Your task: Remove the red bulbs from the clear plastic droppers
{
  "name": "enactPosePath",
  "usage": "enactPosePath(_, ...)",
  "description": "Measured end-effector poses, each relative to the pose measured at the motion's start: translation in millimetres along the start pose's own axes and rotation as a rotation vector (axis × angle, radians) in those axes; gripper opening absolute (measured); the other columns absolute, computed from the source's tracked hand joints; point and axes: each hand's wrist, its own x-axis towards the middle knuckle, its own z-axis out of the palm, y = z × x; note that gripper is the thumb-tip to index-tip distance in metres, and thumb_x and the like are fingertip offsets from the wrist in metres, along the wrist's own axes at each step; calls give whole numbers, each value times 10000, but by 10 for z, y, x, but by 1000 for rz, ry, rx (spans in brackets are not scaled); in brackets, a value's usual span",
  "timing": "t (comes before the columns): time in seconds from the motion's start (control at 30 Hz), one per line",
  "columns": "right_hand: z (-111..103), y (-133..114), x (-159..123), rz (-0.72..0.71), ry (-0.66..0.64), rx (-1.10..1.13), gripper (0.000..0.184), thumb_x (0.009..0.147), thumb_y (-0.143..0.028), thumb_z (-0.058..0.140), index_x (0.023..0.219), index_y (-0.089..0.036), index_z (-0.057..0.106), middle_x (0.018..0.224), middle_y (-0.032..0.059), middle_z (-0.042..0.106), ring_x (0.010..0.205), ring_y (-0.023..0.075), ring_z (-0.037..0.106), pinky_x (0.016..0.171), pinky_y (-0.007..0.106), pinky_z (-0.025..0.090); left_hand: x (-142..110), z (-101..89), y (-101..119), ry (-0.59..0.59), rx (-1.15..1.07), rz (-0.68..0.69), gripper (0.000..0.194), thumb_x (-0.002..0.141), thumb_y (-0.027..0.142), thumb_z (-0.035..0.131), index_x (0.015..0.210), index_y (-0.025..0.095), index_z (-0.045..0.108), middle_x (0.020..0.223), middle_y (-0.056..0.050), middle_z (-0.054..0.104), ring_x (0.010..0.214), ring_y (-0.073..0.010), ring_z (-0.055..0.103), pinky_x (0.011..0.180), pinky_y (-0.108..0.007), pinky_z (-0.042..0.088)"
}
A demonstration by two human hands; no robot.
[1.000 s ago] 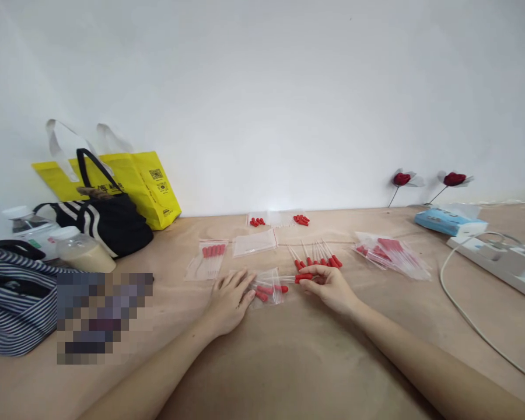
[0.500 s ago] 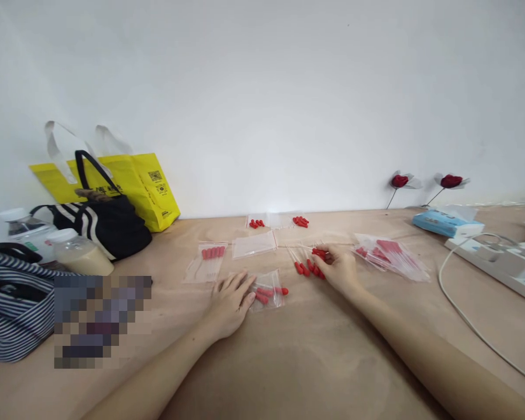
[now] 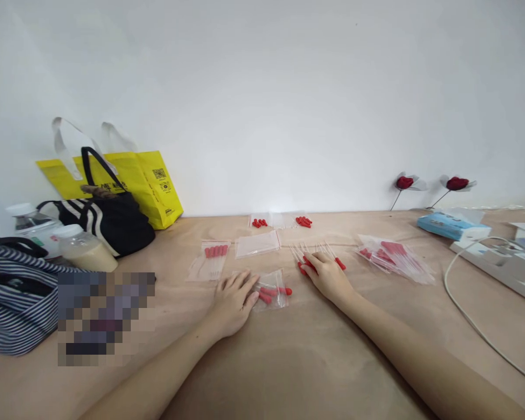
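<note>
My left hand (image 3: 233, 306) lies palm down with its fingers stretched out on the left part of a clear zip bag (image 3: 281, 286). Inside that bag are several droppers with red bulbs, and one bulb (image 3: 288, 291) pokes out at its right end. Over a row of loose droppers (image 3: 340, 263) rests my right hand (image 3: 329, 276), fingers extended and flat. Thin clear stems point away toward the wall, and some bulbs are hidden under the fingers. Beyond my left hand lie a filled bag of droppers (image 3: 216, 251) and a flat zip bag (image 3: 258, 244) with no droppers in it.
At right are a heap of bagged droppers (image 3: 391, 256), a tissue pack (image 3: 451, 224), a power strip (image 3: 503, 268) and its cable. More red bulbs (image 3: 304, 222) lie by the wall. Bags, including a yellow one (image 3: 157, 198), and bottles (image 3: 90, 251) stand at left.
My right hand has gone from pinching at the droppers to lying flat over them. The droppers are spread wider to the right. My left hand stays on the bag; the view shifted slightly.
</note>
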Motion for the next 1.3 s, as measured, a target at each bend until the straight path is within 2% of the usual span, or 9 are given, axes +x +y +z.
enactPosePath(0.13,-90,-145,-47,-56,53,-14,224,814,-313,462,929,-186,606,861,82,596,835,203,518,723,306,380,10,15,-2,21,-15,2,414,867,390,288,1247,268,398,1336,-36,378,1207,-218,332,964,-424,250)
enactPosePath(0.23,-142,-318,-98,-128,-53,169,151,777,-289,517,822,-206,634,760,47,590,759,172,510,705,289,371,9,21,-4,46,-27,11,413,864,391,303,1240,257,408,1317,-42,402,1198,-215,344,961,-420,257)
enactPosePath(0.4,-133,-481,-113,-122,-219,396,149,744,-280,567,848,-229,660,783,30,611,748,154,515,727,295,372,-7,27,-1,71,-33,14,400,862,396,311,1224,266,423,1295,-39,429,1181,-210,366,962,-428,253)
enactPosePath(0.6,-87,-444,-50,-126,-347,593,366,661,-381,658,992,-226,639,924,54,592,853,179,521,766,292,398,-4,22,25,77,-28,-15,399,862,408,308,1221,277,422,1293,-33,432,1176,-212,371,959,-442,248)
enactPosePath(0.7,-84,-458,-17,-171,-375,658,243,786,-312,531,990,-236,639,881,44,594,835,156,523,763,276,403,1,9,43,75,-25,-21,399,862,411,308,1220,279,423,1289,-30,437,1174,-207,374,955,-435,257)
enactPosePath(0.77,-82,-482,2,-217,-366,684,231,831,-239,451,938,-233,655,835,32,599,814,140,524,747,259,403,2,2,49,77,-26,-19,399,861,413,310,1219,280,425,1285,-30,442,1173,-203,375,953,-426,263)
enactPosePath(0.93,-35,-545,35,-164,-341,693,180,757,-316,560,847,-209,673,831,24,611,771,138,545,687,231,407,4,9,41,84,-23,-15,399,861,408,310,1221,276,422,1282,-35,444,1172,-199,377,955,-415,268)
enactPosePath(1.1,-12,-659,67,-75,-364,529,249,634,-357,659,832,-206,664,795,15,619,717,143,549,635,226,389,4,26,29,90,-17,-17,397,861,401,312,1220,271,423,1282,-37,443,1171,-204,375,949,-416,269)
enactPosePath(1.3,-74,-799,50,-27,-400,319,139,674,-266,566,768,-182,627,668,18,610,587,132,530,524,215,342,10,16,28,75,-37,-8,399,856,381,326,1219,249,424,1283,-43,440,1179,-207,365,958,-410,264)
